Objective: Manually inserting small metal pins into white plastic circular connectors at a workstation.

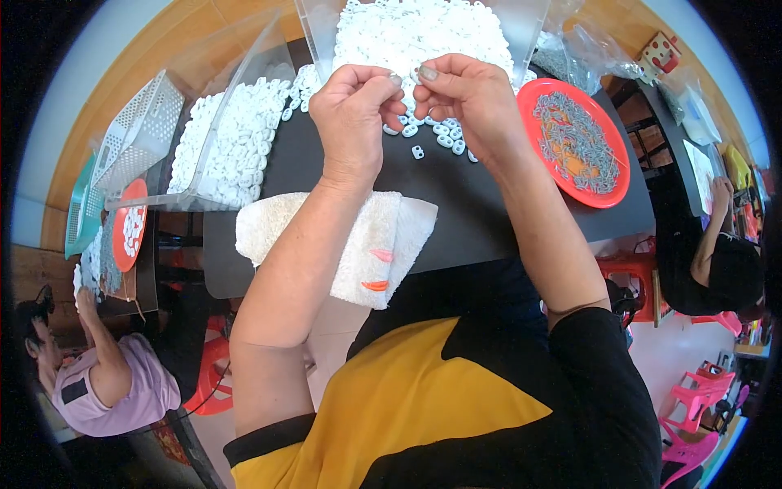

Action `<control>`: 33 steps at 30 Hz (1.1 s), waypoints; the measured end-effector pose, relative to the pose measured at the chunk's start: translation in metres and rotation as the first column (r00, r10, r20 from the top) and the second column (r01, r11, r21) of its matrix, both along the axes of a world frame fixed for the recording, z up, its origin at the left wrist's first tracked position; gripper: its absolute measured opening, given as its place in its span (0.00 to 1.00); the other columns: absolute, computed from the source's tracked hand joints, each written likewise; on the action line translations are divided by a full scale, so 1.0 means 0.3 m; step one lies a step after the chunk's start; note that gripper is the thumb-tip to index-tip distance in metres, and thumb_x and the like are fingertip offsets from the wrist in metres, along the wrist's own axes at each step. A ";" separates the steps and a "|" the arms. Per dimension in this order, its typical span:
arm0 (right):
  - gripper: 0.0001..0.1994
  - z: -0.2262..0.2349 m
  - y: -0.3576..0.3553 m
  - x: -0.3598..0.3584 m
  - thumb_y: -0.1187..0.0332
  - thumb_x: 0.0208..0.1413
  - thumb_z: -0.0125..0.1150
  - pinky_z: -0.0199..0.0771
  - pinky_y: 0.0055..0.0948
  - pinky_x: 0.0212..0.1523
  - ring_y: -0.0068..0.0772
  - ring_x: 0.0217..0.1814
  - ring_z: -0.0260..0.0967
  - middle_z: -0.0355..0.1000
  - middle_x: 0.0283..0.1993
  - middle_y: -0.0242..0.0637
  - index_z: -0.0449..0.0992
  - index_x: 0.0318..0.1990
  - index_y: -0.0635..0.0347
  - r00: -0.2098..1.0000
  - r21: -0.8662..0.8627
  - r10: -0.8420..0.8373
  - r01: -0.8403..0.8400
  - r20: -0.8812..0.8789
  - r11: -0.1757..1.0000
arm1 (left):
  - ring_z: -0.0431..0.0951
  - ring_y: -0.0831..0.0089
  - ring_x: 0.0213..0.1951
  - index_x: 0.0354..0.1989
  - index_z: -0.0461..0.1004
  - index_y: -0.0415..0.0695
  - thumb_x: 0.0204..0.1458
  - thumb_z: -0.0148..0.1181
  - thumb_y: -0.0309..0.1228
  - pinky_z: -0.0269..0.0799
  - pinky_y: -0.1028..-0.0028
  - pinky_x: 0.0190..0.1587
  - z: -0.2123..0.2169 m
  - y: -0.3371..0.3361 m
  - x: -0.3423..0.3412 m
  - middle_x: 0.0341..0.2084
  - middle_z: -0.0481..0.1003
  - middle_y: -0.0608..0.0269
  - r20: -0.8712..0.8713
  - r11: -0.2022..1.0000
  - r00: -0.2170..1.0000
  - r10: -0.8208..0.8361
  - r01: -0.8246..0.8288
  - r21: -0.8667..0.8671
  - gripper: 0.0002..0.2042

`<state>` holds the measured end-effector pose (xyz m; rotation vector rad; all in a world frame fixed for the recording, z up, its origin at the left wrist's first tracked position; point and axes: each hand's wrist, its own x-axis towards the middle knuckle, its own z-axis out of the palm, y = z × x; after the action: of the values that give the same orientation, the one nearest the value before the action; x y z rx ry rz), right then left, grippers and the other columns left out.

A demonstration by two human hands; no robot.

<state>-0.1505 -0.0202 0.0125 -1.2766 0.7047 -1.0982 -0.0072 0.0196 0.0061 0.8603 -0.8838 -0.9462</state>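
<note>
My left hand (pixel 352 114) and my right hand (pixel 472 106) are raised close together over the dark table (pixel 464 216), in front of a clear box (pixel 322 24) heaped with small white plastic pieces (pixel 423 33). Thumb and forefinger are pinched together on each hand. What sits between the fingertips is too small to make out. Below the hands, several loose white pieces with two holes lie scattered, one piece (pixel 418 152) apart from the others. Right of my right hand, a red plate (pixel 623 175) holds many small grey metal screws (pixel 578 143). Under my left forearm lies a folded cream towel (pixel 411 228).
Left stands another clear box (pixel 195 200) of white pieces, with a white perforated basket (pixel 140 130) beyond it. Plastic bags (pixel 590 53) lie behind the red plate. A person in lilac (pixel 122 379) works at far left; another in black (pixel 705 253) sits at far right.
</note>
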 end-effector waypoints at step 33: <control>0.09 0.063 -0.012 -0.093 0.67 0.60 0.55 0.65 0.16 0.23 0.23 0.22 0.70 0.72 0.23 0.32 0.74 0.32 0.63 0.948 -0.038 0.304 -0.308 -0.091 0.951 | 0.76 0.77 0.26 0.41 0.75 0.31 0.44 0.65 0.17 0.70 0.82 0.22 0.026 0.009 0.009 0.26 0.78 0.58 0.229 0.938 0.937 -0.265 0.306 -0.165 0.14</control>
<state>-0.1784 -0.0239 0.0314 -1.4288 0.5200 -0.8163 -0.0045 0.0224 0.0139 0.6738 -1.2855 -1.0123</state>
